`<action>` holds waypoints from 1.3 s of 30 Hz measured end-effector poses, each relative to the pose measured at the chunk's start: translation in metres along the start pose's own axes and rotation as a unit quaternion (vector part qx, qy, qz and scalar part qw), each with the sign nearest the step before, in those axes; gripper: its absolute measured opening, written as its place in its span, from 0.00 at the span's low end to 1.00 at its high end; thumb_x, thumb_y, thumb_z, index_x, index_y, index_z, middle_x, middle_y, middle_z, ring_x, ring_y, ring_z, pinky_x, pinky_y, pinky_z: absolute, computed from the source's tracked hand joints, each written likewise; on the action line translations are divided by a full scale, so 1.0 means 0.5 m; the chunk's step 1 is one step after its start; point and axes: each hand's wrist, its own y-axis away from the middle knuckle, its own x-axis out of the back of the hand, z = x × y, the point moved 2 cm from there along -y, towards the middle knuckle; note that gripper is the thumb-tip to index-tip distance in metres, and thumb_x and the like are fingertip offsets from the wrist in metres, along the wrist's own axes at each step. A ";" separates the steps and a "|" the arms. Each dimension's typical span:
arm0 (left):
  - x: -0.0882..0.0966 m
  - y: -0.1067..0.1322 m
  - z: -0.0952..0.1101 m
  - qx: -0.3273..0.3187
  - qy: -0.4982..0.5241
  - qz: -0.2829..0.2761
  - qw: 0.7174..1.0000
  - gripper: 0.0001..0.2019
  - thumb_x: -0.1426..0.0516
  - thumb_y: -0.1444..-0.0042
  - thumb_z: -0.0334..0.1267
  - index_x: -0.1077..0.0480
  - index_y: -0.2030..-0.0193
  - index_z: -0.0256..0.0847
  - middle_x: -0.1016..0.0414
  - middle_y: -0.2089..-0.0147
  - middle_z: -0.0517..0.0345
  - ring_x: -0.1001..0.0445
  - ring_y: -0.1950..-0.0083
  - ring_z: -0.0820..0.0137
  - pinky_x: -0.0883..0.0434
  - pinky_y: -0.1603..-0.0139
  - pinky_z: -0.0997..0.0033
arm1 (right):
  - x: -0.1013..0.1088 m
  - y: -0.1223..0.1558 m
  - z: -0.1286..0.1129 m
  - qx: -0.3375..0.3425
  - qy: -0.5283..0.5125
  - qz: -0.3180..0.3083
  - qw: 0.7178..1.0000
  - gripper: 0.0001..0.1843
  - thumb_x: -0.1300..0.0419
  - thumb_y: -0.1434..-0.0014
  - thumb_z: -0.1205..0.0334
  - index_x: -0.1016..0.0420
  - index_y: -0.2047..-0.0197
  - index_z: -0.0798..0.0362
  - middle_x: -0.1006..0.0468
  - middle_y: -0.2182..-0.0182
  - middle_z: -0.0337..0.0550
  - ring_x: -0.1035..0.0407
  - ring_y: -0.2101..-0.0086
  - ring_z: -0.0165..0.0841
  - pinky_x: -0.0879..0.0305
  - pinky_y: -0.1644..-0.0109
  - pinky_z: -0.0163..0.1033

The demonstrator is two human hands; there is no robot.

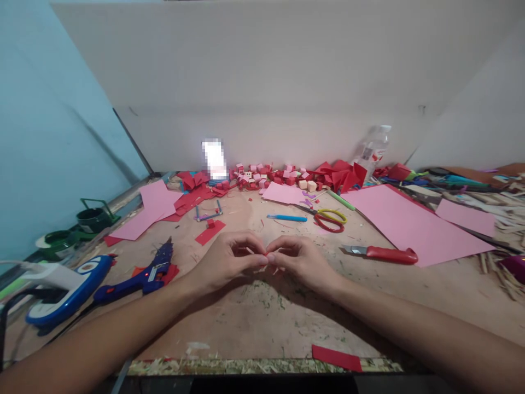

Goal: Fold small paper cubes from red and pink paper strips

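My left hand (233, 254) and my right hand (301, 257) meet over the middle of the table, thumbs and fingertips together. Both pinch a small red piece (266, 254), mostly hidden by the fingers; its exact shape cannot be made out. Beyond the hands lie a blue pen-shaped tool (287, 218) and scissors (330, 219) with red and yellow handles. A red strip of paper (210, 232) with a little red cube (211, 223) on it is close to my left hand. To the right of my right hand rests a red-handled knife (385, 254).
A blue glue gun (143, 279) and a blue-white power strip (68, 295) lie left. Pink paper sheets (410, 219) cover the right side. Small red and pink cubes (262, 176) are heaped along the back, between a lit phone (215, 158) and a plastic bottle (375, 150).
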 end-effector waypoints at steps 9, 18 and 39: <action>-0.001 -0.003 0.006 0.011 0.022 -0.001 1.000 0.07 0.30 0.50 0.34 0.23 0.67 0.35 0.19 0.67 0.54 0.20 0.65 0.67 0.25 0.64 0.71 | 0.001 0.000 0.008 -0.056 -0.110 -0.004 0.992 0.15 0.26 0.50 0.51 0.19 0.66 0.54 0.19 0.75 0.40 0.26 0.74 0.31 0.30 0.66 0.37; -0.008 0.000 0.006 0.010 -0.023 -0.011 1.000 0.06 0.33 0.47 0.32 0.26 0.66 0.37 0.22 0.67 0.58 0.22 0.65 0.69 0.26 0.63 0.71 | 0.001 0.003 0.000 -0.035 -0.100 0.024 0.994 0.10 0.28 0.48 0.59 0.18 0.63 0.53 0.16 0.70 0.44 0.23 0.70 0.35 0.27 0.62 0.42; 0.008 0.008 0.061 -0.125 -0.313 0.055 0.940 0.05 0.40 0.39 0.32 0.22 0.64 0.39 0.19 0.64 0.58 0.23 0.63 0.68 0.30 0.62 0.71 | 0.013 -0.002 -0.002 -0.003 -0.089 0.038 0.995 0.17 0.30 0.44 0.47 0.23 0.61 0.52 0.17 0.66 0.44 0.23 0.70 0.34 0.27 0.66 0.39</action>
